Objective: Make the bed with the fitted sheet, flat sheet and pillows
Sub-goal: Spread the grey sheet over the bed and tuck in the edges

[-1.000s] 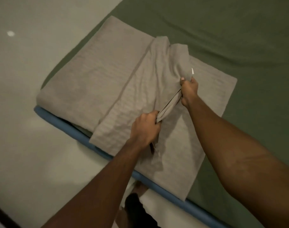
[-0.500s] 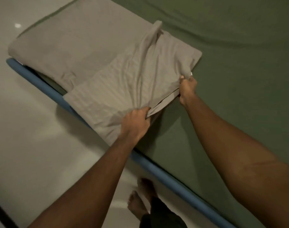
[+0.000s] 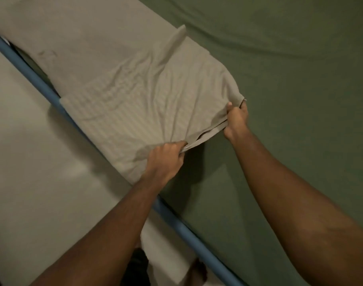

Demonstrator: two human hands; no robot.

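A beige striped flat sheet (image 3: pixel 139 104), partly folded, lies on the near left part of the bed and stretches away to the upper left. The bed wears a green fitted sheet (image 3: pixel 290 100). My left hand (image 3: pixel 166 159) grips the sheet's near edge by the bed's side. My right hand (image 3: pixel 236 118) pinches the same edge at its corner, further onto the bed. The edge runs taut between both hands, lifted slightly off the green sheet. No pillows are in view.
A blue bed-frame rail (image 3: pixel 42 83) runs diagonally from upper left to bottom right along the mattress side. Pale floor (image 3: pixel 32 182) lies to the left. My feet (image 3: pixel 197 271) and dark trouser leg (image 3: pixel 135 269) stand beside the rail at the bottom.
Both hands have drawn the top fold of the beige sheet open towards me and to the right, spreading it wider. The hands are further apart than before.
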